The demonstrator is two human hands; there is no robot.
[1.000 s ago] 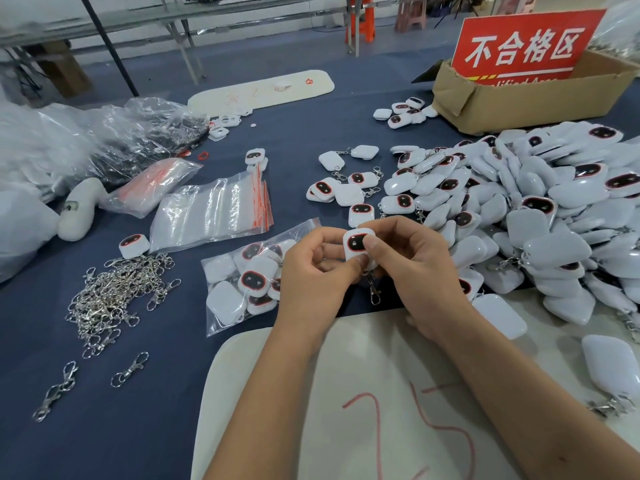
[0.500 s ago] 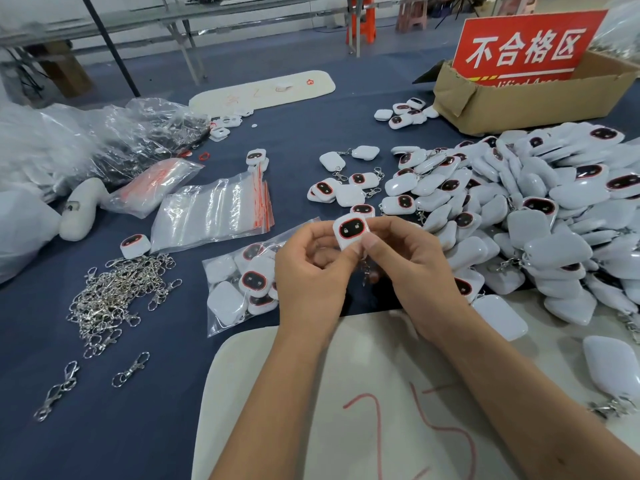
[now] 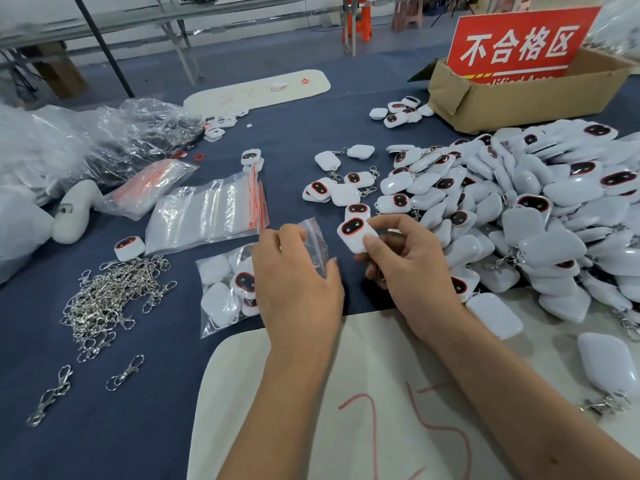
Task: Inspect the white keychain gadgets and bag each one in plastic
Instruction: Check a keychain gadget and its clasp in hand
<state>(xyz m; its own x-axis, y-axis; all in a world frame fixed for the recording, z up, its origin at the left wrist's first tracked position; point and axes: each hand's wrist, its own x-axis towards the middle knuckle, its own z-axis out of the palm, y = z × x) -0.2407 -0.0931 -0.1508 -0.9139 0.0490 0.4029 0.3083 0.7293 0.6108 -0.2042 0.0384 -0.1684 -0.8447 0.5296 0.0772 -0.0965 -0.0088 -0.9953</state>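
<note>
Far left of the hands: crumpled clear plastic bags (image 3: 104,140), and nearer, a heap of silver clasps (image 3: 110,299) on the blue cloth (image 3: 86,427), two loose clasps below it. Between that heap and the left hand: a stack of empty zip bags with red seals (image 3: 207,213), a lone gadget (image 3: 130,248) just beside its lower left corner.

Left hand (image 3: 298,282): palm down, fingers curled, pinching the upper edge of a clear bag (image 3: 225,289) already holding several white gadgets; bag lying on the cloth, partly under the hand, its open flap lifted by the fingertips.

Right hand (image 3: 412,268): fingers curled, thumb and forefinger gripping one white keychain gadget (image 3: 356,233), raised just right of the left hand, apart from the bag. Gadget: rounded white square, tilted, dark oval face ringed in red turned up toward the camera; clasp mostly hidden behind the fingers.

Beneath both wrists: a pale board (image 3: 311,427) with "25" marked in red.

Beyond the right hand: a few scattered gadgets. Right of it: a large pile of white gadgets (image 3: 536,209), some face up, many face down. Far upper right: a cardboard box (image 3: 519,102) with a red sign (image 3: 519,43) in white characters.
</note>
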